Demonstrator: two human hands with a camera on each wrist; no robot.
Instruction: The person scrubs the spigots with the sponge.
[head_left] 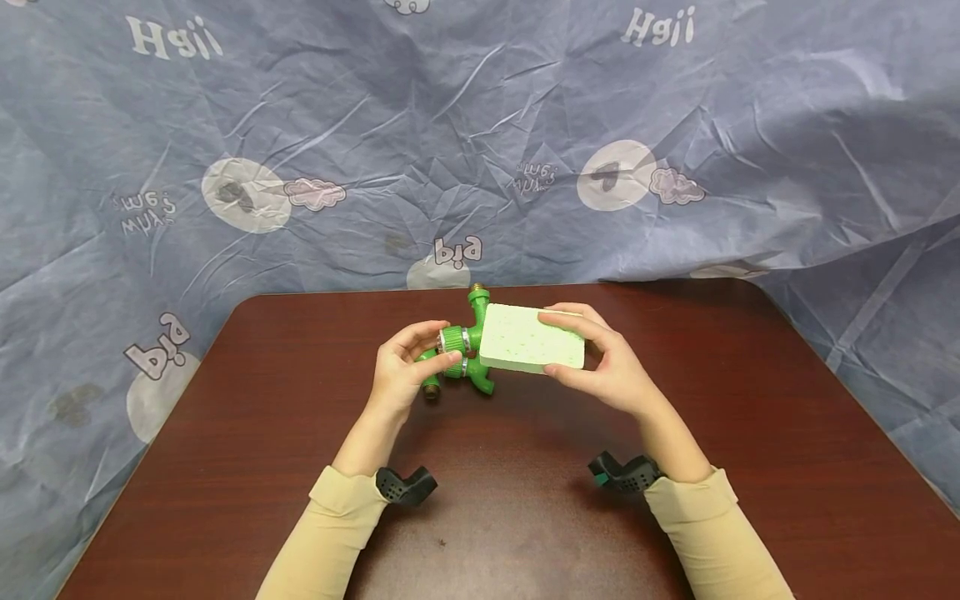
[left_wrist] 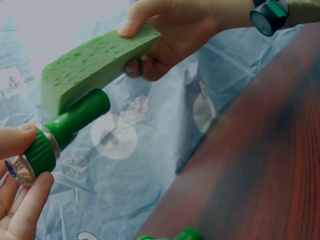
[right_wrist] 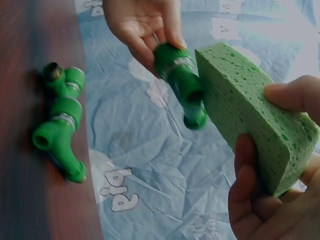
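My left hand (head_left: 397, 371) grips a green plastic tap (head_left: 453, 339) by its ribbed, silver-ringed knob, thumb on one side and fingers on the other. A pale green sponge block (head_left: 525, 340) is in my right hand (head_left: 617, 367), pinched between thumb and fingers at one end. In the right wrist view, the sponge's free end (right_wrist: 207, 75) meets the body of the held tap (right_wrist: 182, 82); whether it presses there I cannot tell. Below the held one, more green tap pieces (right_wrist: 62, 145) lie on the table, partly hidden by my left hand in the head view.
A dark reddish-brown wooden table (head_left: 480, 517) spreads under both arms. Behind its far edge hangs a wrinkled blue-grey cloth (head_left: 420, 167) with printed words and shapes. Black straps (head_left: 405, 486) circle both wrists over yellow sleeves (head_left: 330, 533).
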